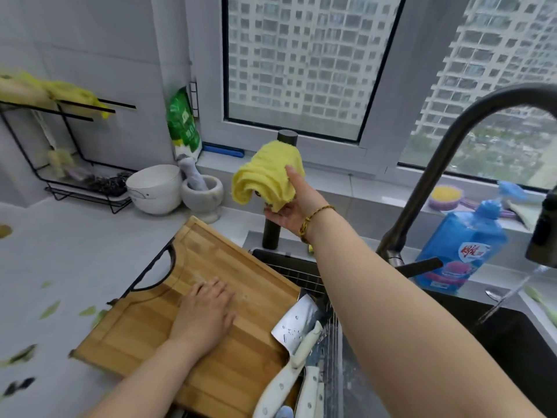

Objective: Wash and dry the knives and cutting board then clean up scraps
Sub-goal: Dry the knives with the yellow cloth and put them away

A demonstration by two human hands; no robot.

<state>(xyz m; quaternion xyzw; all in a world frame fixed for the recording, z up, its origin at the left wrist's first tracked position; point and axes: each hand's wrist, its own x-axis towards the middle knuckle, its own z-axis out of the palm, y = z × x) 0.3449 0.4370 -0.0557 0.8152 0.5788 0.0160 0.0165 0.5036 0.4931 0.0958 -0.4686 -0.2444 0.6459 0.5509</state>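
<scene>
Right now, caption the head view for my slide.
Left hand rests flat on the wooden cutting board; right hand grips a yellow cloth; wet knives lie beside the board.

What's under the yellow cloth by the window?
A dark upright post: its cap and base show, its middle is covered by the yellow cloth, which the right hand grips.

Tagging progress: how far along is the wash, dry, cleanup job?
Apparently done: knives washed, lying wet in the sink rack. In hand: right hand grips the yellow cloth, left hand lies flat on the cutting board. Left: drying, green scraps on the counter.
</scene>
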